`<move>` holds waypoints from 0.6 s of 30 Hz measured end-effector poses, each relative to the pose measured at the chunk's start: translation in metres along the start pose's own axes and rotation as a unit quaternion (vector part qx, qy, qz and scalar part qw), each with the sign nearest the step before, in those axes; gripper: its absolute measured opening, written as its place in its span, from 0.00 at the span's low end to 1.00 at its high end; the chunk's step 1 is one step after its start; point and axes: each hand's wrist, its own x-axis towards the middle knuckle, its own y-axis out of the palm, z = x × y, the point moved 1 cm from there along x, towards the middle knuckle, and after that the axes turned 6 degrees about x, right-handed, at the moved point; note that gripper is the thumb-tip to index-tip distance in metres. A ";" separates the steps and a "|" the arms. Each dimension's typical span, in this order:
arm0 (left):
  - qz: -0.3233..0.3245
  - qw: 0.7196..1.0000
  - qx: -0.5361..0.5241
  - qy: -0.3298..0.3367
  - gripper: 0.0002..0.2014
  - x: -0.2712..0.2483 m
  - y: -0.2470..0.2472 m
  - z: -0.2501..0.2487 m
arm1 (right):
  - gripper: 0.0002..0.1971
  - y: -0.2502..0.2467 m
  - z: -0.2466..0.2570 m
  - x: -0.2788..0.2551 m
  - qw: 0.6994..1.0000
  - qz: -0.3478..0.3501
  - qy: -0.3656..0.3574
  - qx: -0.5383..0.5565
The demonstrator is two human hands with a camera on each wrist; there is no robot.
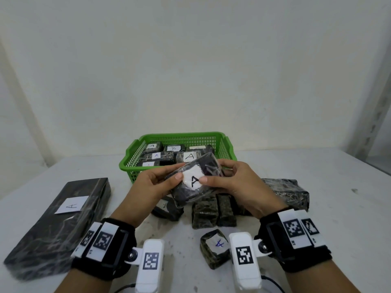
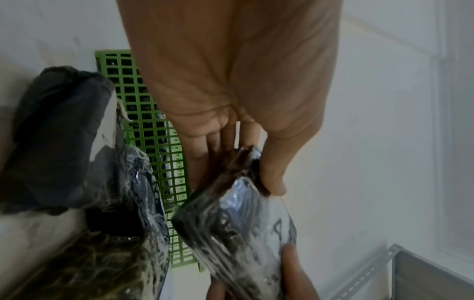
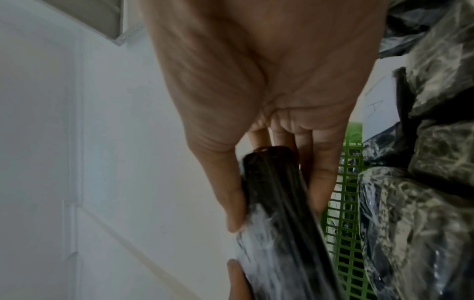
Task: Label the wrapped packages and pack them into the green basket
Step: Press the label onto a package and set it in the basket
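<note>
Both hands hold one dark wrapped package (image 1: 194,180) in the air just in front of the green basket (image 1: 135,153). A white label marked "A" (image 1: 193,179) faces up on it. My left hand (image 1: 156,182) grips its left side, thumb pressing beside the label. My right hand (image 1: 234,182) grips its right side, thumb on the label's right edge. In the left wrist view the package (image 2: 231,229) sits between thumb and fingers. The right wrist view shows the package (image 3: 277,203) edge-on, pinched. Several labelled packages lie in the basket.
A long dark box labelled "A" (image 1: 61,220) lies at the left. Several wrapped packages (image 1: 213,210) stand on the table under my hands, a large one (image 1: 289,193) at the right. A small labelled package (image 1: 214,250) sits near the front edge.
</note>
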 end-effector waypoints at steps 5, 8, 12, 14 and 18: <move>0.039 0.998 0.054 0.013 0.27 -0.004 -0.001 -0.006 | 0.23 0.003 0.005 -0.003 0.999 -0.009 -0.048 -0.001; 0.011 0.998 0.051 0.025 0.28 -0.003 -0.003 -0.006 | 0.24 0.008 0.006 -0.003 0.998 -0.009 -0.059 0.031; -0.037 0.999 0.013 0.033 0.28 -0.004 0.000 -0.005 | 0.24 0.012 0.004 -0.003 0.993 0.017 0.030 0.114; -0.035 0.999 -0.013 0.036 0.27 -0.002 0.002 -0.002 | 0.30 0.013 0.001 -0.002 0.987 0.037 0.081 0.134; -0.031 0.998 -0.001 0.050 0.28 -0.001 0.005 0.002 | 0.30 0.015 -0.003 -0.002 0.980 0.047 0.098 0.164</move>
